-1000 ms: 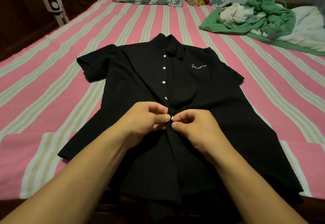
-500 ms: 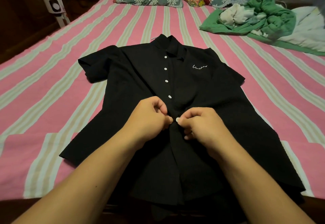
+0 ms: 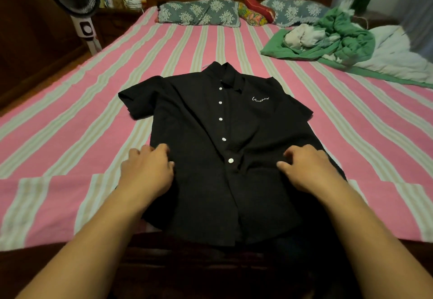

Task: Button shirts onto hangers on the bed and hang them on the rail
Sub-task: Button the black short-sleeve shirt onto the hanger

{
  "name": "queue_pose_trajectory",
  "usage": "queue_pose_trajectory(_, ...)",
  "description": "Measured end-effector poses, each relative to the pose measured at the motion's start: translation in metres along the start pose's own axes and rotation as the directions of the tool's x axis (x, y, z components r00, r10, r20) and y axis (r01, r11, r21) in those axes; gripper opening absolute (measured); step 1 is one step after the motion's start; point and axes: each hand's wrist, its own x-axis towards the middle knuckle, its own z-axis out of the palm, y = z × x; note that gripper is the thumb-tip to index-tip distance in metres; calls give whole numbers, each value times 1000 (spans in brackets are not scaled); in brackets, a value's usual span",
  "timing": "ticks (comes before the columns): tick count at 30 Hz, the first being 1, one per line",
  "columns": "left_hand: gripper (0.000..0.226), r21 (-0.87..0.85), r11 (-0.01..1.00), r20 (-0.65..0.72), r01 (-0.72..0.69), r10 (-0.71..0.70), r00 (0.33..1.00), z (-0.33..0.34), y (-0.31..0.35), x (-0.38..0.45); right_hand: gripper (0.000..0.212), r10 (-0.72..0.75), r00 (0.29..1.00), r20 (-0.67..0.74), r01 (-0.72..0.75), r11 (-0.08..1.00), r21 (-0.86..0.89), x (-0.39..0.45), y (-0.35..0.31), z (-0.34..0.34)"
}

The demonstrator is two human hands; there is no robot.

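Buttoned black shirt [image 3: 201, 181] on striped bed [image 3: 70, 134]

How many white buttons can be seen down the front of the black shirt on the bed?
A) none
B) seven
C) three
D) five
D: five white buttons run in a line down the front of the black shirt, from the one just under the collar to the lowest button between the left hand and the right hand.
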Motion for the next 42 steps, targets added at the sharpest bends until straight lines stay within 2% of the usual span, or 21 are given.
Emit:
queue_pose_trajectory(3, 40, 16, 979, 19, 205, -206, 978, -2, -36, -14, 58, 196, 980, -22, -198, 973, -120, -21, 34, -7)
queue_pose_trajectory(4, 39, -28, 974, 10, 223, -223, 975, -1, -42, -17, 61, 257, 966, -14, -257, 961, -100, -29, 43, -10)
queue_pose_trajectory(6, 32, -173, 971, -68, 167, -181, 981, -3, -45, -30, 61, 315, 949, -7, -315, 948, -45, -48, 53, -13)
queue_pose_trajectory(9, 31, -392, 920, -247, -13, -91, 965, -10, -40, -58, 46, 161, 977, -137, -162, 987, 1, -71, 52, -4)
queue_pose_trajectory(12, 29, -464, 876, -381, -133, -61, 923, -20, -44, -83, 41, -4, 981, -195, 7, 1000, 18, -88, 49, 0)
queue_pose_trajectory(13, 32, -477, 870, -356, -124, -63, 932, -25, -48, -88, 37, -17, 978, -210, 21, 1000, 17, -91, 51, -5)
queue_pose_trajectory(14, 36, -477, 876, -270, -75, -64, 961, -31, -53, -94, 33, -14, 976, -217, 18, 1000, 15, -95, 56, -12)
queue_pose_trajectory(16, 43, -329, 943, 40, 42, -31, 999, -41, -65, -109, 22, 8, 987, -162, -14, 999, -40, -106, 71, -30)
queue_pose_trajectory(18, 41, -36, 999, 272, -21, 30, 962, -49, -74, -126, 17, 32, 999, 43, -23, 978, -206, -118, 85, -46)
queue_pose_trajectory(20, 34, 196, 973, 407, -118, 28, 913, -56, -73, -142, 19, 93, 959, 269, 11, 933, -361, -128, 92, -52)
queue_pose_trajectory(23, 25, 358, 917, 479, -177, -18, 878, -59, -58, -144, 22, 168, 898, 407, 54, 875, -480, -128, 94, -51)
queue_pose_trajectory(25, 25, 308, 934, 399, -183, 48, 916, -59, -42, -132, 28, 124, 939, 322, 59, 861, -505, -116, 84, -55)
queue_pose_trajectory(27, 21, 26, 981, 247, -192, 180, 952, -55, -22, -114, 24, 4, 989, 146, 50, 930, -365, -99, 64, -59)
queue_pose_trajectory(29, 7, -327, 918, 129, -226, 280, 951, -49, 8, -102, 12, -145, 989, 14, 145, 989, -4, -88, 31, -51)
queue_pose_trajectory(31, 18, -500, 813, -12, -300, 340, 940, -36, 35, -89, 15, -328, 940, -98, 342, 910, 234, -86, -11, -30)
queue_pose_trajectory(32, 25, -525, 779, -70, -342, 362, 930, -26, 43, -81, 28, -409, 904, -127, 429, 862, 270, -84, -28, -17)
queue_pose_trajectory(34, 33, -505, 777, -90, -376, 386, 918, -5, 48, -67, 57, -478, 874, -87, 481, 830, 282, -72, -48, 16)
queue_pose_trajectory(35, 34, -460, 814, -44, -355, 378, 925, 4, 47, -61, 60, -453, 890, -53, 448, 849, 279, -64, -50, 30)
queue_pose_trajectory(38, 36, -151, 946, 184, -288, 313, 932, 17, 37, -46, 28, -266, 961, -70, 275, 906, 321, -40, -34, 49)
queue_pose_trajectory(40, 40, -101, 969, 271, -227, 247, 931, 12, 30, -38, 17, -181, 983, -5, 174, 938, 300, -31, -22, 44)
queue_pose_trajectory(42, 40, -116, 979, 304, -166, 194, 933, 5, 27, -32, 16, -157, 981, 111, 122, 955, 271, -28, -16, 36)
